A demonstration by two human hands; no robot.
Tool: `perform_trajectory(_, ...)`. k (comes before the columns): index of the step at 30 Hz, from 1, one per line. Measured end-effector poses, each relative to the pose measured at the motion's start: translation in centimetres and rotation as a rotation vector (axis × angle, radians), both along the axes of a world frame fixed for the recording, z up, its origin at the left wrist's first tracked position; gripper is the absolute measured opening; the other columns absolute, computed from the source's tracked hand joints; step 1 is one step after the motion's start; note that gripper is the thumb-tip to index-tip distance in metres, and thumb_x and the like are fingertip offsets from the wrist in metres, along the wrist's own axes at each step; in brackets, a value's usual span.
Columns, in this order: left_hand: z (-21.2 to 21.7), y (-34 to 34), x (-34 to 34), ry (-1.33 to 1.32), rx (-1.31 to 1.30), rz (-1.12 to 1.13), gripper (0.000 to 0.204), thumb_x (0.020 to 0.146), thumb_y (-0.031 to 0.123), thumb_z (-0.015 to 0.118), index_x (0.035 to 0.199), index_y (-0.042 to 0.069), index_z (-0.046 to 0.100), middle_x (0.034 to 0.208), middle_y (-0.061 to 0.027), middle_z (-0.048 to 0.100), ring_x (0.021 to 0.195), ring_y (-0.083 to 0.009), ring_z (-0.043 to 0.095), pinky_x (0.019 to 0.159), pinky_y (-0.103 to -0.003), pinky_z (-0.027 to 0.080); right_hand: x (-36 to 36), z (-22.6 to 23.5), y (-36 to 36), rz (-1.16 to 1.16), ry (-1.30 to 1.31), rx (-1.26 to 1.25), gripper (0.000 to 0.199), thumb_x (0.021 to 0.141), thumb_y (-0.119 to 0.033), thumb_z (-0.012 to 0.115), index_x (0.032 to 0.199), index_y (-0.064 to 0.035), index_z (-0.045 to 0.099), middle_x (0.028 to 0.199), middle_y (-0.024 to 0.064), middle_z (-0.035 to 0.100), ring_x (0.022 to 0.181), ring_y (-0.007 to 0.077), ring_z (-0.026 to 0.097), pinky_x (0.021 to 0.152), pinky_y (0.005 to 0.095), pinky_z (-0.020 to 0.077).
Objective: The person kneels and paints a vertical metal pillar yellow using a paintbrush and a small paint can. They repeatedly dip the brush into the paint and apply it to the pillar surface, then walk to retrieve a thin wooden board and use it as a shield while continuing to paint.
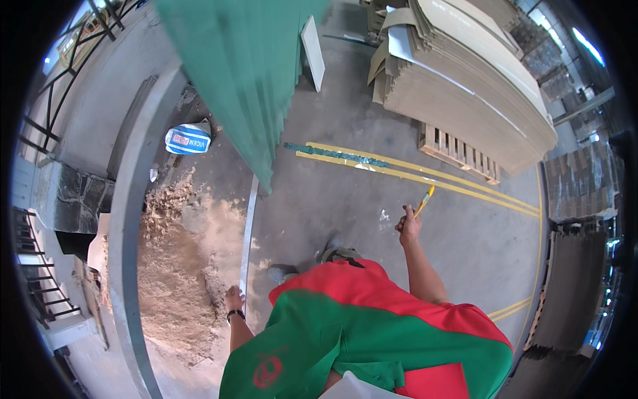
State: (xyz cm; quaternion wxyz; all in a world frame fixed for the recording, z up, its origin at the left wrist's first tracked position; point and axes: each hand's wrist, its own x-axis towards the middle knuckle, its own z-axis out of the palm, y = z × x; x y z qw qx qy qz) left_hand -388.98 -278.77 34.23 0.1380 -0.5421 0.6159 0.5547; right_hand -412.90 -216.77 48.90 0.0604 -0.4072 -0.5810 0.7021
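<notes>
My right hand (410,227) is out in front over the grey floor. Its fingers are closed around a slim yellow tool (424,201), whose far end points up and right toward the yellow floor lines; its exact kind is too small to make out. Down at the left, my left hand (234,298) hangs with its fingers apart and nothing visible in them. A dark watch (235,314) is on that wrist. The left hand appears beside a long pale strip (249,233) that runs along the edge of a heap of sand (174,292).
Tall green corrugated sheets (249,86) stand ahead, a white panel (312,54) beyond them. A blue and white bag (189,138) lies beyond the sand, a grey beam (129,219) left of it. Brown stacked sheets (458,100) rest on a wooden pallet (458,155) at the right.
</notes>
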Motion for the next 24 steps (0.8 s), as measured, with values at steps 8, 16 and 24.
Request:
perform_trajectory(8,2.0,9.4,-11.6,-0.021,0.011,-0.198,0.032,0.104,0.022,0.058,0.129,0.003,0.063,0.085,-0.0098,0.074,0.06,-0.0115,0.063,0.048,-0.022,0.043,-2.0,-4.0,8.9,-0.116,-0.061,-0.084,0.046,0.099,-0.046,0.064,0.114,-0.0027,0.061,0.059,-0.0048,0.031,0.047,0.0088,0.032,0.046,0.0286,0.0338)
perform_trajectory(16,2.7,14.7,-23.3,-0.264,0.116,-0.319,0.063,0.104,0.062,0.037,0.14,0.012,0.053,0.09,-0.014,0.076,0.063,-0.0193,0.064,0.051,-0.032,0.046,-4.2,-5.8,13.0,-0.255,-0.089,-0.142,0.04,0.1,-0.043,0.064,0.109,-0.0038,0.063,0.06,-0.0045,0.035,0.045,0.009,0.034,0.045,0.0289,0.0334)
perform_trajectory(24,-5.0,16.7,-42.1,-0.326,0.146,-0.667,0.062,0.102,0.061,0.048,0.129,0.006,0.059,0.093,-0.0091,0.071,0.061,-0.0145,0.058,0.052,-0.032,0.048,-11.5,-4.2,14.3,-0.426,-0.096,-0.056,0.034,0.098,-0.038,0.066,0.107,-0.0047,0.063,0.058,-0.0051,0.033,0.044,0.0082,0.031,0.044,0.0285,0.0316)
